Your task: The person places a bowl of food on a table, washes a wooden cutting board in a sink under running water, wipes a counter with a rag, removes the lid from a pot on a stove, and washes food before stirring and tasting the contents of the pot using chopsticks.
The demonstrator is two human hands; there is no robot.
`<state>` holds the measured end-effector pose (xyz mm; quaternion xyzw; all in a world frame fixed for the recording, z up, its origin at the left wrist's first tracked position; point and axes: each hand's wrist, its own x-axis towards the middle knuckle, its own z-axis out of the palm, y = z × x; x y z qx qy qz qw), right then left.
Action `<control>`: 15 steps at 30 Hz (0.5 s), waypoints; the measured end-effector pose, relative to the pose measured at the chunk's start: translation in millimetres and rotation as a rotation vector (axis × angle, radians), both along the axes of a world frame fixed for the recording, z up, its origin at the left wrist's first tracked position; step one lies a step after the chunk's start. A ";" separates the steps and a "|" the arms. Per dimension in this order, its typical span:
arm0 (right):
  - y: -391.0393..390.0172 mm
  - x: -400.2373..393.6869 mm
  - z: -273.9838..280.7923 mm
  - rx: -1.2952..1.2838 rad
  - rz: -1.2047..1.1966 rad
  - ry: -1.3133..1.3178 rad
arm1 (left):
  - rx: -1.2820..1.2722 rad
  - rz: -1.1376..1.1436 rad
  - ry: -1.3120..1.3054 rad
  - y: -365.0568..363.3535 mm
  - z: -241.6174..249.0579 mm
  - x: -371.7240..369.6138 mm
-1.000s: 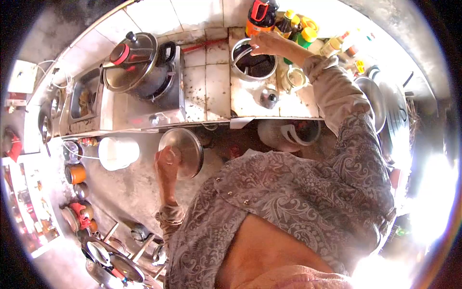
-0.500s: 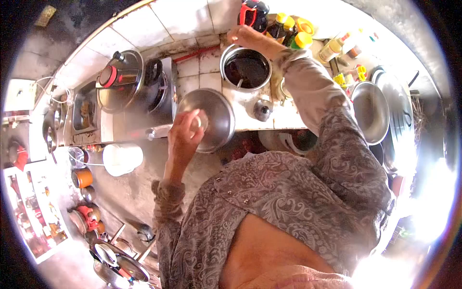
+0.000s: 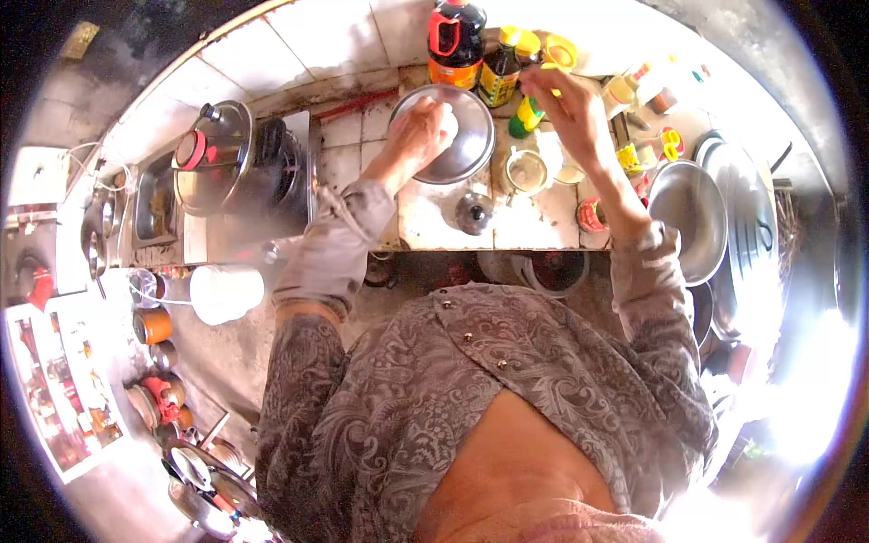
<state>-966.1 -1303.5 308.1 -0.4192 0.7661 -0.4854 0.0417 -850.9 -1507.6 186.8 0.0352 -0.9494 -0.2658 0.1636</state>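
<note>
A round metal lid (image 3: 466, 145) sits over the pot on the tiled counter, hiding the dark contents. My left hand (image 3: 423, 136) is closed on top of it, around its knob. To the right, my right hand (image 3: 570, 109) is raised above the counter near a green bottle with a yellow cap (image 3: 527, 118), its fingers partly bent; whether they touch anything is hard to make out. Below the lid stands a small dark round-topped container (image 3: 473, 213), and a glass jar (image 3: 525, 172) is beside it.
Sauce bottles (image 3: 457, 45) line the wall. A lidded pan (image 3: 213, 163) is by the gas stove (image 3: 288, 172) at left. A metal bowl (image 3: 688, 217) sits at right. A white bucket (image 3: 226, 294) is below the counter's edge.
My left hand has carried the lid up and onto the pot. My right hand has moved right, away from the pot's rim, uncovering the large dark bottle and the jar.
</note>
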 end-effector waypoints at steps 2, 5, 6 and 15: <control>32.3 12.6 -7.9 0.089 -0.015 -0.063 | 0.003 -0.010 -0.058 4.6 -11.4 -10.7; 59.4 37.3 -14.4 0.195 -0.062 -0.192 | -0.020 0.035 -0.027 5.7 -30.6 -12.7; 65.5 43.2 -14.9 0.221 -0.038 -0.148 | -0.028 0.056 0.069 6.7 -39.9 -14.0; 37.6 95.4 -64.9 0.222 0.181 -0.218 | 0.129 0.179 0.215 36.4 8.8 86.5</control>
